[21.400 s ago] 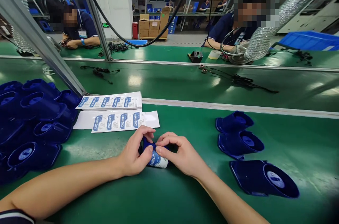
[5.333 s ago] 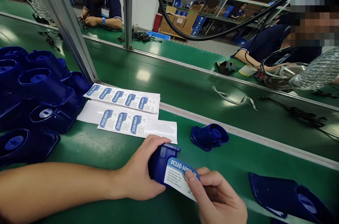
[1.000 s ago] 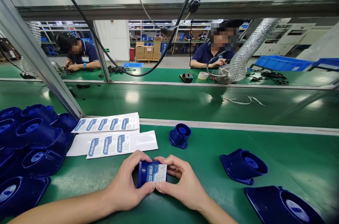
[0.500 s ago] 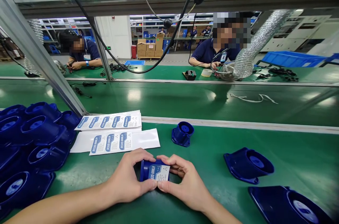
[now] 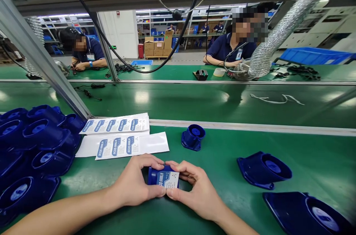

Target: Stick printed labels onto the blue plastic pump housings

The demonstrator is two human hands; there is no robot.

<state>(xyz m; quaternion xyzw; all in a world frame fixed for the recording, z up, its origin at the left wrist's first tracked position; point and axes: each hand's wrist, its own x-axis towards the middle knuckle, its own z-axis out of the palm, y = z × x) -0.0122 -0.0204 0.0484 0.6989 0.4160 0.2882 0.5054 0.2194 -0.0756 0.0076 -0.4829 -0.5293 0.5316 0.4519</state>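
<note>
Between my two hands is a small blue plastic housing (image 5: 152, 176) with a blue and white label (image 5: 170, 180) on its side. My left hand (image 5: 139, 181) grips its left part, thumb in front and fingers over the top. My right hand (image 5: 191, 186) closes round the right part, its thumb at the label's lower edge and its fingertips on top. Both thumb tips nearly meet below the label. Just beyond my hands lie label sheets (image 5: 158, 142) printed with blue and white labels. A small blue housing (image 5: 194, 136) stands past my right hand.
Blue housings (image 5: 41, 131) are heaped at the left. Two larger ones, a housing (image 5: 264, 168) and another housing (image 5: 303, 212), sit at the right. A metal post (image 5: 55, 64) slants on the left. Black cable (image 5: 122, 59) hangs ahead. Two co-workers sit across the green bench (image 5: 178, 98).
The camera view has shifted slightly, so the scene sits a little higher in the picture. Both hands keep their hold on the housing, thumbs still at the label's lower edge.
</note>
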